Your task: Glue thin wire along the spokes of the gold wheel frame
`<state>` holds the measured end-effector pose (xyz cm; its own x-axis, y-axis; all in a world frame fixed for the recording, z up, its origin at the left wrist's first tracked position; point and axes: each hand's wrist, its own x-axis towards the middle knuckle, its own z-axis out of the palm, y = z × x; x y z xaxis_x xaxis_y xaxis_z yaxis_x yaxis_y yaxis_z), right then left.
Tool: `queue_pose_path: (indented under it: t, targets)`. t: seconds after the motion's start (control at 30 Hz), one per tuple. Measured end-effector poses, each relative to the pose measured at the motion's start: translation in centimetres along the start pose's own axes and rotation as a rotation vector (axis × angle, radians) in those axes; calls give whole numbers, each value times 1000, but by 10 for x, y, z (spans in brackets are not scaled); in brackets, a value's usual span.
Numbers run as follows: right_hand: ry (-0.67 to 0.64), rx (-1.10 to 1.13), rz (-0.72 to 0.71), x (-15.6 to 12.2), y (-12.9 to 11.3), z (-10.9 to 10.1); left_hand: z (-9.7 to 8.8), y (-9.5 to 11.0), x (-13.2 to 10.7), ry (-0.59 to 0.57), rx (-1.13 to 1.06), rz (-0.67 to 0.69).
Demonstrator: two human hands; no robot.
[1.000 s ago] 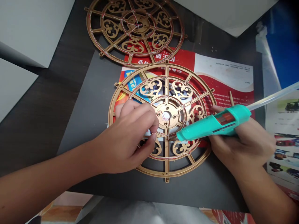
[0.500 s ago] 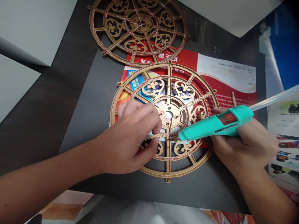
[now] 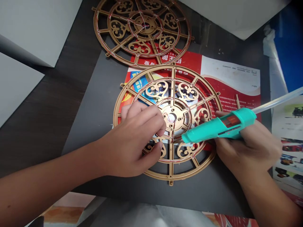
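Note:
A gold fretwork wheel (image 3: 170, 178) with spokes and scrollwork lies flat in front of me, with thin wire or thread wound along its rings. My left hand (image 3: 134, 142) rests on it, fingertips pinched at the inner ring beside the hub. What lies between those fingers is hidden. My right hand (image 3: 251, 148) grips a teal hot glue gun (image 3: 220, 127), its nozzle just over the wheel's lower right, near the central spoke. A clear glue stick (image 3: 276, 102) runs from the gun's rear.
A second gold wheel (image 3: 145, 25) lies at the top, partly on a red and white leaflet (image 3: 227, 85) that sits under the front wheel. Both rest on a dark mat (image 3: 92, 132). White boards (image 3: 30, 31) stand at upper left, and printed sheets (image 3: 287, 151) lie at right.
The whole view has drifted slightly, so the wheels sit a little further right. Both hands keep the same hold, and the glue gun stays over the wheel.

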<state>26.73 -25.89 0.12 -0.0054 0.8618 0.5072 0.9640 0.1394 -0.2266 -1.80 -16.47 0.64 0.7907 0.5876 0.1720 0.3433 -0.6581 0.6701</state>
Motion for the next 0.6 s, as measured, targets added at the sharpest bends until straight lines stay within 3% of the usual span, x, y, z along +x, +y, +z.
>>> queue_pose_path:
  t: [0.6]
  targets:
    - [18,37,-30,5,-2,3,-1,1,0,-14,-13,8]
